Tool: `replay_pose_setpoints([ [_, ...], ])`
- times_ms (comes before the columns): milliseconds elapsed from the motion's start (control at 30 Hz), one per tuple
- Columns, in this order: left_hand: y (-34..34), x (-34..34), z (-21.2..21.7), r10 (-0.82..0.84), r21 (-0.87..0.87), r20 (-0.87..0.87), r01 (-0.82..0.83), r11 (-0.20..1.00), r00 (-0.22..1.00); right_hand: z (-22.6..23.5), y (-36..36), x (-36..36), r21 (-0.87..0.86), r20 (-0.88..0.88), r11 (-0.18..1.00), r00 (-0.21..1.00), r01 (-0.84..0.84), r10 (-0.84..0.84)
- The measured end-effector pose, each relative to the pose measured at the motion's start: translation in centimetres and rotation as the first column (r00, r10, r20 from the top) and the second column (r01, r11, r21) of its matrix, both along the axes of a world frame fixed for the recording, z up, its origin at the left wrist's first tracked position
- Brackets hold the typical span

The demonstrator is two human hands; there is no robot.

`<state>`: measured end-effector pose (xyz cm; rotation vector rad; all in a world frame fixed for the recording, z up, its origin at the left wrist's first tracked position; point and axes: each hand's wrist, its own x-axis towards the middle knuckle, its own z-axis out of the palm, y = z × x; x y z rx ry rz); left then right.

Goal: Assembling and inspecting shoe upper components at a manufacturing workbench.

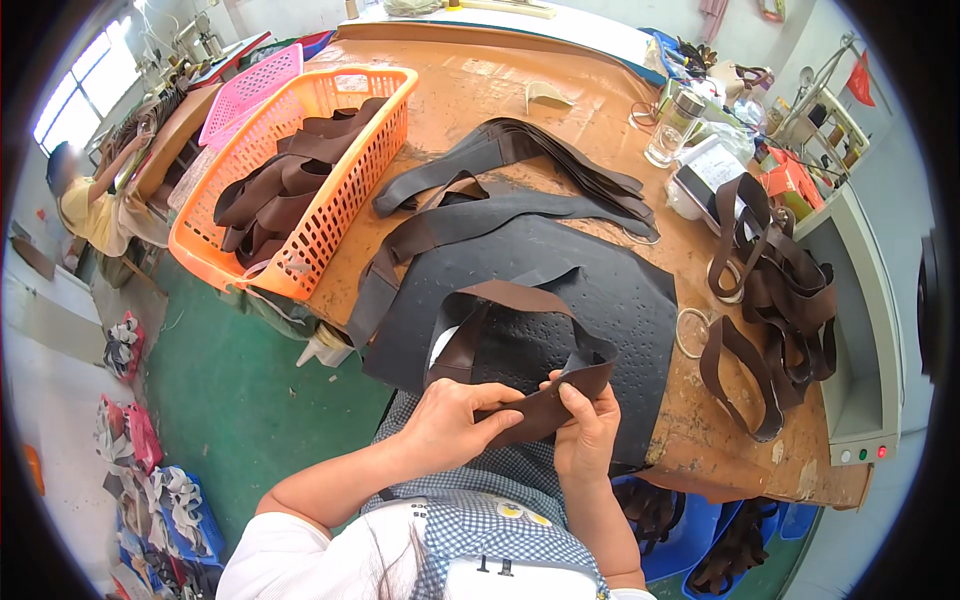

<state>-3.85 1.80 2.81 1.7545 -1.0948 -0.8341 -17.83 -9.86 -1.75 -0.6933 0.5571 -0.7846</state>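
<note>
A brown leather strip (520,295) with a dark grey underside forms a loop between my hands, above the near edge of a black pitted mat (630,340). My left hand (455,415) pinches the strip's lower run, thumb and fingers pressed together. On the other side my right hand (585,425) grips the same run, thumb in front and fingers behind. Just beyond the mat lie a long grey-backed strip (430,232) and a flat stack of similar strips (520,140). What lies under my fingertips is hidden.
An orange basket (395,115) of folded brown strips stands at the table's left. Looped brown strips (770,300) pile up at the right, near a grey machine housing (860,350). A glass (664,146) stands farther back. Blue bins (665,565) sit below; a person (95,205) works far left.
</note>
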Motion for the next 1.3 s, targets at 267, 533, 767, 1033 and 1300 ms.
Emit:
replay_pose_setpoints([
  [267, 0.2, 0.1, -0.6, 0.005, -0.005, 0.015, -0.005, 1.000, 1.000, -0.2, 0.0, 0.2, 0.015, 0.027, 1.000, 0.999, -0.025, 0.025],
  [533, 0.4, 0.7, -0.7, -0.005, -0.213, 0.420, 0.104, 0.971, 0.908, -1.4, -4.2, -0.9, 0.035, 0.012, 0.992, 0.992, 0.123, -0.124],
  [767, 0.3, 1.8, -0.5, -0.022, -0.255, 0.208, 0.076, 0.964, 0.978, -2.7, -6.0, -2.5, 0.185, 0.462, 0.955, 0.878, -0.232, 0.123],
  [1033, 0.4, 2.0, -0.7, -0.027, -0.216, 0.139, 0.057, 0.975, 0.990, -4.4, -5.8, -2.8, 0.378, 0.637, 0.835, 0.767, -0.399, 0.078],
  [1300, 0.8, 2.7, -1.5, 0.001, -0.203, 0.085, 0.016, 0.979, 0.996, -4.9, -5.4, -2.7, 0.323, 0.530, 0.873, 0.834, -0.365, 0.153],
])
